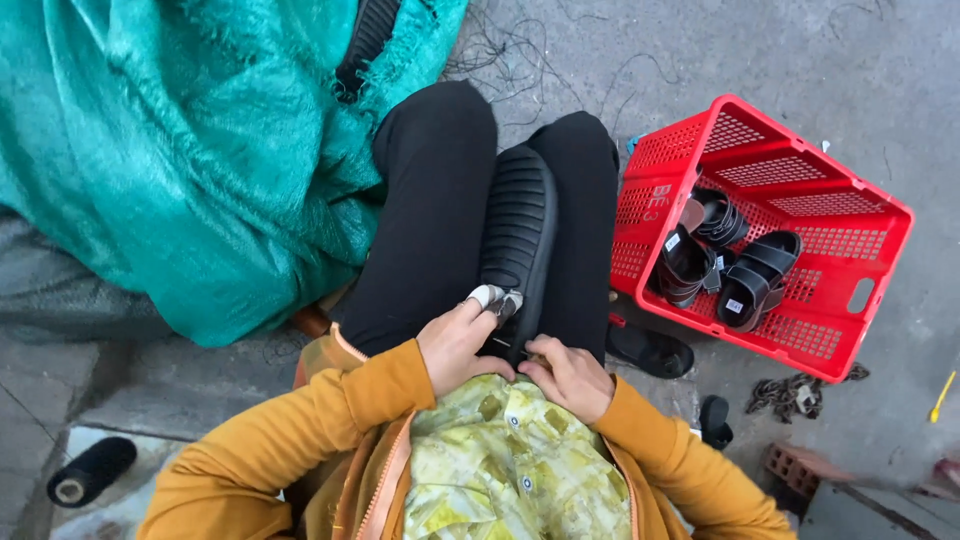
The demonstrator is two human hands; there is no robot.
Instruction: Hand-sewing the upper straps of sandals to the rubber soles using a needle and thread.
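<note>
Person is sitting on the concrete floor (760,60), legs out, with a black ribbed shoe sole (518,235) lying lengthwise in the gap between the thighs, near end down at the lap. Left hand (455,345) is curling around the near end of the sole, fingertips (488,296) taped or capped in pale wrap and pressing on its edge. Right hand (568,375) is half-closed just beside the left, touching the sole's near end; whether it is pinching a needle or thread, cannot tell, too small. Red plastic crate (880,215) is sitting to the right, holding black strapped sandals (755,280). One loose black sole (650,350) is lying beside the crate near the right knee. Teal cloth (180,150) is piled to the left, a black thread spool (90,472) lower left, loose threads (520,50) scattered ahead. Likely risks: the sole is only resting between the legs, so a hard push could be tipping it sideways off the lap; the bare right fingers are working close to the pressing point and could be getting pricked or pinched; loose threads could be snagging.
</note>
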